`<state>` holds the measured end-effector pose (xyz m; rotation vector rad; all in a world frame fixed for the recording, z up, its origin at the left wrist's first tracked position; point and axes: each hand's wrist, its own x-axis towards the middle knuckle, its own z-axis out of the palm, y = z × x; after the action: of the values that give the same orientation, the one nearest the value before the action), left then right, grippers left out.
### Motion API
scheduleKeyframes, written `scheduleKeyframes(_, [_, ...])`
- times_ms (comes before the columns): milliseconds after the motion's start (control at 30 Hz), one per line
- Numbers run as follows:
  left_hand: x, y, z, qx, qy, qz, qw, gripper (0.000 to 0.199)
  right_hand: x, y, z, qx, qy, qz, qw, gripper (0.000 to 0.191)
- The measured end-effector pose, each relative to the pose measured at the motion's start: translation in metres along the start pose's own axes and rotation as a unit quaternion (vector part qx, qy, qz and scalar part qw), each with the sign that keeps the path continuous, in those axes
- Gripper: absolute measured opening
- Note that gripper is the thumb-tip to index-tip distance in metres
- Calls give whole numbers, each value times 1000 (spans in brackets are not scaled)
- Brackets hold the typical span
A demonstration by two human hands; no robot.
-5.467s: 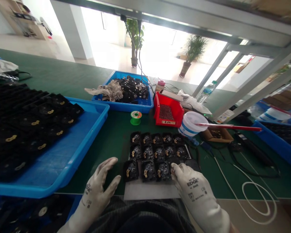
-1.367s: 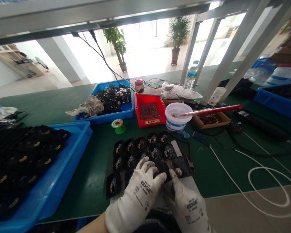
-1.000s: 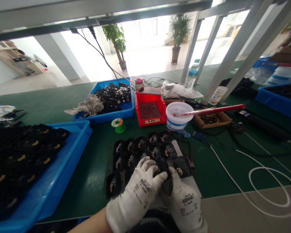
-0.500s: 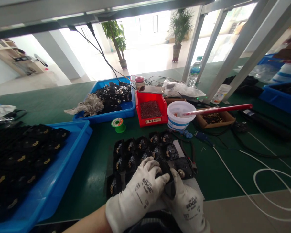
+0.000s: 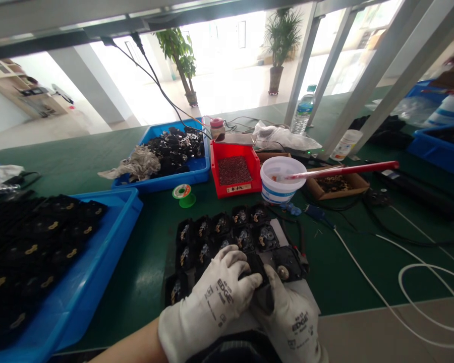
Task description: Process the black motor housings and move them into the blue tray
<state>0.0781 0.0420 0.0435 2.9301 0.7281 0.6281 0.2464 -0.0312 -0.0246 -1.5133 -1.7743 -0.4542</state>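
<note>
My left hand (image 5: 221, 292), in a white work glove, is closed with its fingers over a black plastic housing (image 5: 254, 267) at the front of the work area. My right hand (image 5: 287, 312), gloved too, grips the same housing from the right, thumb against its side. The gloves hide most of this part. Behind and left of my hands stand rows of black housings (image 5: 204, 229) with metal parts inside. Just right of my right thumb lies another black housing (image 5: 287, 262) with a round metal piece in it.
A blue tray (image 5: 126, 212) of black parts is at left, another blue tray (image 5: 199, 174) behind. A red bin (image 5: 236, 190), a white tub (image 5: 282, 186) with a red-handled tool, a solder spool (image 5: 185, 196) and a cardboard box (image 5: 338, 194) stand beyond. White cable (image 5: 401, 272) loops at right.
Both hands stay on the black housing, with only a slight shift of my left hand to the left. The view has moved slightly; nothing was let go.
</note>
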Motion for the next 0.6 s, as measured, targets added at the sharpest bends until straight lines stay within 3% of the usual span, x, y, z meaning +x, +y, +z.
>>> scheduleKeyframes(167, [-2,5,0,-23,57,-15,998,19,-4,1,2,1,-7,9,1000,46])
scheduleKeyframes(433, [-5,9,-3,5,-16,-4,1000,17,-11,3,7,11,-10,11,1000,41])
scheduleKeyframes(600, [-4,5,-1,4,32,13,999,13,-14,3,9,19,-10,11,1000,39])
